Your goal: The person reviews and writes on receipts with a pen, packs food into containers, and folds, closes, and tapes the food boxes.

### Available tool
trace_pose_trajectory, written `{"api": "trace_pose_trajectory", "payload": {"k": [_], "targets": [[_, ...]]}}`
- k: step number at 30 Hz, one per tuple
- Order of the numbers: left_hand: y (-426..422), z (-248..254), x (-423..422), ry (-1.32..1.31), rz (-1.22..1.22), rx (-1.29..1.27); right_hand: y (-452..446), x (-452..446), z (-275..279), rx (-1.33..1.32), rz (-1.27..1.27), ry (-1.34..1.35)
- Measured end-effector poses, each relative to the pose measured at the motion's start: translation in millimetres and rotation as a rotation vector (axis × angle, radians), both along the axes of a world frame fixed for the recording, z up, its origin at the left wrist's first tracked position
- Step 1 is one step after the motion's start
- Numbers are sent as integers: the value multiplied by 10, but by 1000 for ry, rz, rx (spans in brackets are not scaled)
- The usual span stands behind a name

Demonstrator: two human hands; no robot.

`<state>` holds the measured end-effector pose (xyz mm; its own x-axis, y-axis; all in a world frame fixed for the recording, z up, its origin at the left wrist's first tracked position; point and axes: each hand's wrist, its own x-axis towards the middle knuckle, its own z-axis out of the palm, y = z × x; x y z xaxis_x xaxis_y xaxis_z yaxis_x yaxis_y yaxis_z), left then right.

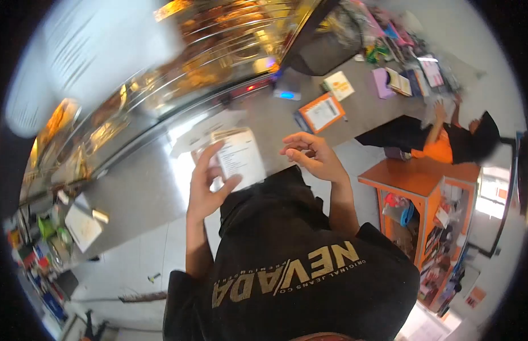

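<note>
My left hand (209, 181) is at the left edge of a small stack of printed paper slips (244, 156), near the counter's front edge. Its thumb and forefinger are spread apart, and the fingertips meet or overlap the slips' edge; I see no firm grip. Further loose white papers (210, 131) lie just beyond the stack, blurred. To the right of the slips, my right hand (314, 158) hovers with loosely bent fingers, thumb apart from them, and nothing visible between them. The print on the slips is too small to read.
A grey counter (133, 182) runs diagonally ahead. Behind it stands a lit glass display case (230, 40) with metal racks. An orange-framed pad (322, 113) and a white-yellow card (339, 85) lie to the right. An orange cabinet (403, 177) and another person (440, 145) are farther right.
</note>
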<state>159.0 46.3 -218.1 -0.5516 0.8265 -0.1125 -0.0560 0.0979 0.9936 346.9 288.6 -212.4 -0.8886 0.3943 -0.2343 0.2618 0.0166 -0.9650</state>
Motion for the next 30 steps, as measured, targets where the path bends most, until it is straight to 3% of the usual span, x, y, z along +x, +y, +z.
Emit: {"api": "trace_pose_trajectory", "payload": {"k": [2,4,10,12,14,16,17,18,23,26,27,29,30], "targets": [[210,77,48,79,-32,-178,584,390,-101,171,-57,-117],[521,26,178,13,-12,-82,1350,774,-410,353,-109,-175],[1958,-201,702,226,-74,-231,3768,1194,-930,497,-490,-192],[2518,-438,958,-57,-86,-300,4539,1235,-1012,592,-549,-234],[3234,-212,1150,42,-325,-425,5317,1294,-989,665,-591,-227],[3722,-203,1362,33,-395,-442,6098,1371,-1084,730,-637,-171],[3892,-247,1450,-35,-388,-425,6541,1409,-1157,761,-662,-115],[4100,-183,1500,78,-407,-386,6932,1401,-1139,802,-698,-137],[4814,77,1582,-189,-312,-556,8768,1237,-1282,983,-748,-177],[5084,-49,1532,62,-306,-503,9765,989,-1351,1190,-735,-224],[5134,-104,1542,-90,-242,-543,10079,893,-1329,1286,-749,-222],[5053,-411,1499,427,-421,-440,10797,747,-1354,1440,-775,-148],[5247,-309,1504,127,-351,-598,11150,677,-1384,1494,-794,-65]]}}
